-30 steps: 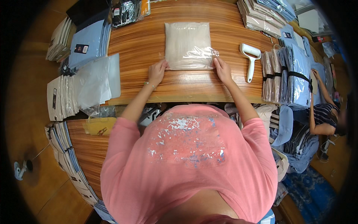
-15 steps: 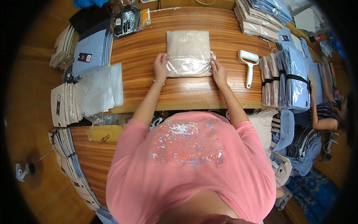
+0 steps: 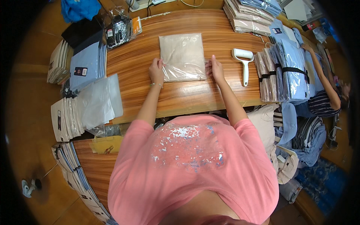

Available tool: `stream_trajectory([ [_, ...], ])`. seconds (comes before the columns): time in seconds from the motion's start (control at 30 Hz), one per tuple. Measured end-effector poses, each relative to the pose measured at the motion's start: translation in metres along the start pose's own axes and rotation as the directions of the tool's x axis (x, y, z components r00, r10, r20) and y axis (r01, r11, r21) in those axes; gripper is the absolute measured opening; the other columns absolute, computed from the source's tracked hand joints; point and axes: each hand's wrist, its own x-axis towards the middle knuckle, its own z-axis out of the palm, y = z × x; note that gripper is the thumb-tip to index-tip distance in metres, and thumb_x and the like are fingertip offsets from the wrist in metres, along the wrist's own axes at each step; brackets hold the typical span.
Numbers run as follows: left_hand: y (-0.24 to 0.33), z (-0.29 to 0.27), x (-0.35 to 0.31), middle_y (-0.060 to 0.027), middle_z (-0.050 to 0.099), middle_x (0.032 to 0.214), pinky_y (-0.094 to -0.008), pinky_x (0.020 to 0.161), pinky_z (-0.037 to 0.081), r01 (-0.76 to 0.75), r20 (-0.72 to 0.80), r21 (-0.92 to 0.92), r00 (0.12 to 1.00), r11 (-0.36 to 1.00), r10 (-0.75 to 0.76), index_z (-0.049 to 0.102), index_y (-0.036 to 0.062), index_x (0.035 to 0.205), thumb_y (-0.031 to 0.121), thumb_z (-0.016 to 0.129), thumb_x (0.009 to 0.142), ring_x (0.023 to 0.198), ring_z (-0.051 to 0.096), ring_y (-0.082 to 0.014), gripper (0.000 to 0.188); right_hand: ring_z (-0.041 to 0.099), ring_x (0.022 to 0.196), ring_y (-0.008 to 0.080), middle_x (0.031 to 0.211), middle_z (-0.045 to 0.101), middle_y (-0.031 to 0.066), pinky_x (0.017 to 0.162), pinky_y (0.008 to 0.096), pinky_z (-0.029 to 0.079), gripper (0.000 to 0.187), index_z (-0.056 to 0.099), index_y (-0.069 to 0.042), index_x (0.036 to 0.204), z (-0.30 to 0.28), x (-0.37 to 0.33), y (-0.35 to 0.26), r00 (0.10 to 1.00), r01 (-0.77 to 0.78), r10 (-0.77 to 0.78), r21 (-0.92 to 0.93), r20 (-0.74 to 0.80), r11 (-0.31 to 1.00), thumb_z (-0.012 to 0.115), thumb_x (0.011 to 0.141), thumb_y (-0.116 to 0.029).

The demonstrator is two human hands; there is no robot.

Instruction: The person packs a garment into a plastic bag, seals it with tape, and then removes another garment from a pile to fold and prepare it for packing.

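Observation:
A folded beige garment in a clear plastic bag [image 3: 181, 56] lies flat on the wooden table in front of me. At its lower left edge, my left hand [image 3: 156, 72] has its fingers closed on the plastic, with the thumb on top. My right hand [image 3: 215, 70] is at the bag's right edge, its index finger raised and the other fingers apart, partly curled. Whether its fingertips touch the plastic I cannot tell. To the right of this hand lies a white lint roller [image 3: 244, 64], its handle pointing toward me.
Bagged blue and beige garments bound with black straps [image 3: 292, 77] stand at the right. Another garment stack [image 3: 249, 17] is at the far right. On the left are blue folded shirts [image 3: 86, 65], clear plastic bags [image 3: 100, 95] and beige garments [image 3: 67, 120]. A person [image 3: 326, 93] reaches in at right.
My right hand has loosened from the bag's edge, its fingers now apart. The plastic at the lower part lies smoother and tighter. The view has shifted slightly, and the person at right has raised an arm.

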Motion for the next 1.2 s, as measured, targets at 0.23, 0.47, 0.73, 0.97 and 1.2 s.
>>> stream_trajectory([
  [0.23,0.004,-0.002,0.0,-0.0117,0.064,0.072,-0.0307,0.056,0.048,-0.024,-0.014,0.027,1.0,0.999,0.025,0.053,0.001,0.083,0.018,0.049,0.093,0.07,0.068,-0.0208,0.021,0.048,0.059,0.01,0.066,0.057,0.0008,0.058,0.0216,0.039,0.027,0.063,0.0,0.081,0.008,0.007,0.007,0.971,0.175,-0.169,-0.018,0.17,0.984,0.061,0.087,-0.027],
  [0.47,0.005,-0.006,-0.002,-0.011,0.064,0.073,-0.0312,0.056,0.047,-0.044,-0.012,0.038,0.999,0.998,0.044,0.053,0.0029,0.085,0.02,0.047,0.094,0.07,0.067,-0.0218,0.02,0.055,0.061,0.0167,0.066,0.061,0.008,0.057,0.0293,0.043,0.019,0.063,-0.003,0.082,0.022,0.027,-0.002,0.911,0.387,-0.412,-0.297,-0.023,0.873,0.065,0.082,-0.022],
  [0.73,0.005,-0.003,0.001,-0.0101,0.063,0.069,-0.0312,0.058,0.047,-0.019,-0.018,0.038,1.0,0.999,0.019,0.052,0.0019,0.086,0.019,0.048,0.093,0.065,0.065,-0.0209,0.019,0.06,0.069,0.0324,0.074,0.063,0.014,0.063,0.0385,0.046,0.024,0.063,-0.006,0.083,0.035,0.027,-0.015,0.906,0.278,-0.413,-0.605,-0.091,0.746,0.062,0.083,-0.029],
  [0.97,0.008,0.0,0.005,-0.0111,0.059,0.077,-0.0345,0.068,0.046,-0.031,0.051,0.135,0.998,0.99,0.024,0.054,0.0022,0.088,0.014,0.054,0.087,0.075,0.059,-0.0253,0.012,0.059,0.072,0.0341,0.076,0.061,0.0157,0.064,0.0398,0.045,0.019,0.059,-0.002,0.084,0.032,0.036,-0.003,0.863,0.403,-0.506,-0.591,-0.009,0.699,0.066,0.078,-0.019],
  [1.2,0.016,-0.004,-0.001,-0.0055,0.056,0.101,-0.0369,0.075,0.044,-0.075,-0.031,0.425,0.995,0.902,0.097,0.065,0.0114,0.096,0.016,0.059,0.083,0.089,0.054,-0.0246,0.014,0.053,0.086,0.0298,0.09,0.053,0.0106,0.07,0.0412,0.044,0.011,0.06,-0.008,0.084,0.036,0.037,0.006,0.686,0.535,-0.717,-0.752,0.122,0.384,0.065,0.077,-0.015],
])
